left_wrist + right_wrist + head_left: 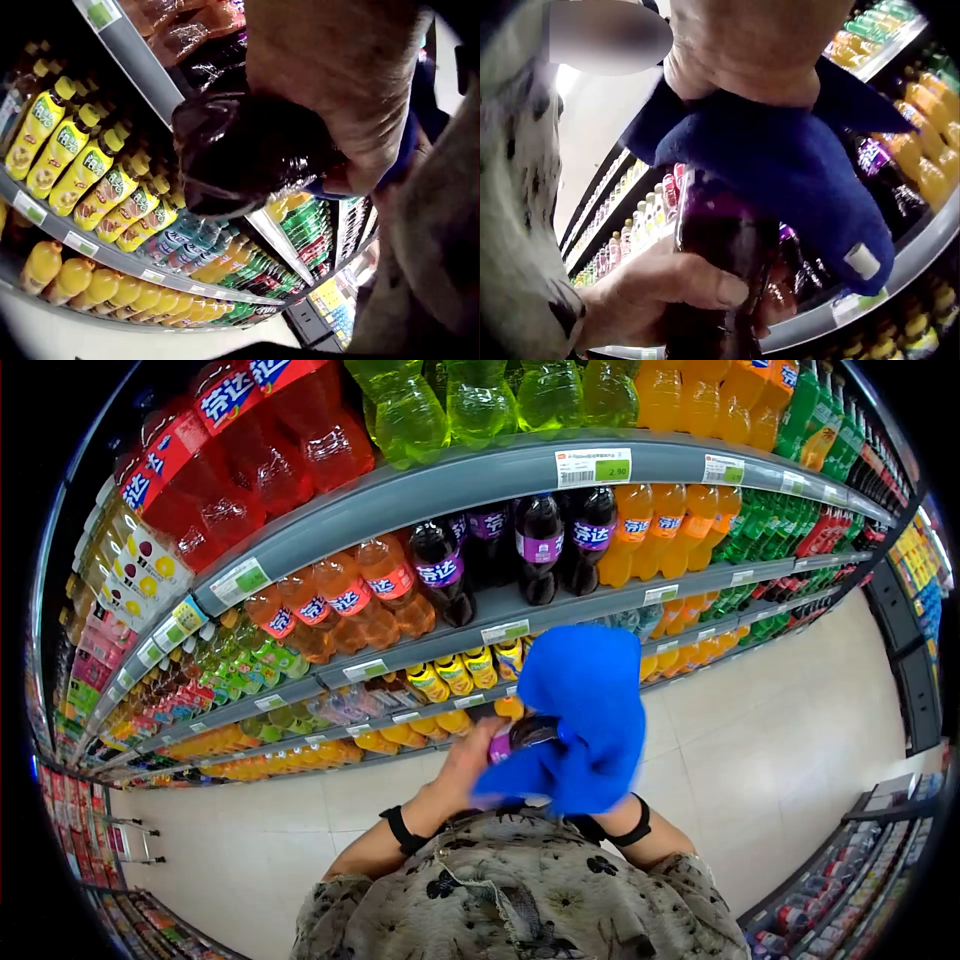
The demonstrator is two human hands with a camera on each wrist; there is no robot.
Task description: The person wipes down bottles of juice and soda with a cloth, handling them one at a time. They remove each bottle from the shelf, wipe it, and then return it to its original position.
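Observation:
My left hand [465,765] grips a bottle of dark purple soda [532,734], its thumb and fingers wrapped round the body. In the left wrist view the base of the bottle [232,154] points toward the shelves. A blue cloth [590,710] lies draped over the bottle's other end and covers most of my right hand in the head view. Seen from the right wrist, my right hand [750,56] holds the cloth from above with bent fingers, over the bottle's upper part. A small white tag [862,260] shows at the cloth's corner.
Curved store shelves [400,510] stand in front, packed with soda bottles. On the middle shelf, dark purple bottles [540,545] stand between orange-coloured ones. Pale floor tiles [760,720] lie below. More shelving [850,870] stands behind on the right.

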